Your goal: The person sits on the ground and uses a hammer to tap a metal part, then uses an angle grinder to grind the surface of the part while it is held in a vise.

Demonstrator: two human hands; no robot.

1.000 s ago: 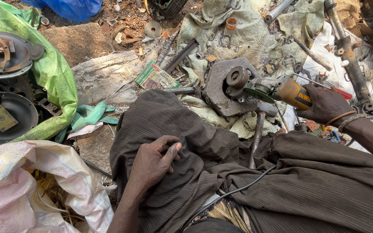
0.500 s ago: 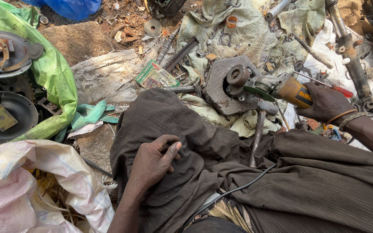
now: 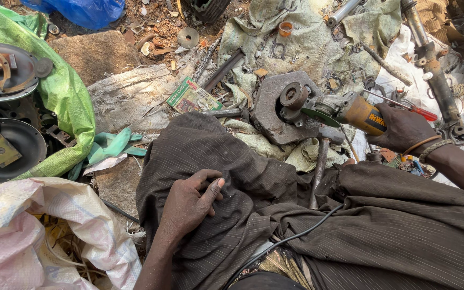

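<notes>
Scrap-strewn ground unchanged, right hand [image 3: 404,129] grip as before around grinder [image 3: 350,110], left hand [image 3: 189,204] loosely curled on trousers [image 3: 253,177]

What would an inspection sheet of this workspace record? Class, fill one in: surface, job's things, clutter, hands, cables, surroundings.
Surface: bare dirt ground with a grimy cloth spread over it.
Job's things: angle grinder, its disc beside a round hub on a thick metal plate.
Clutter: hammer, red-handled screwdriver, steel shafts, small paper packet.
Hands: right hand grips the grinder's body; left hand rests on the brown-clothed knee.
Cables: black cord lies across the lap.
Surroundings: green sack, white woven sack, blue bag, round metal covers.
</notes>
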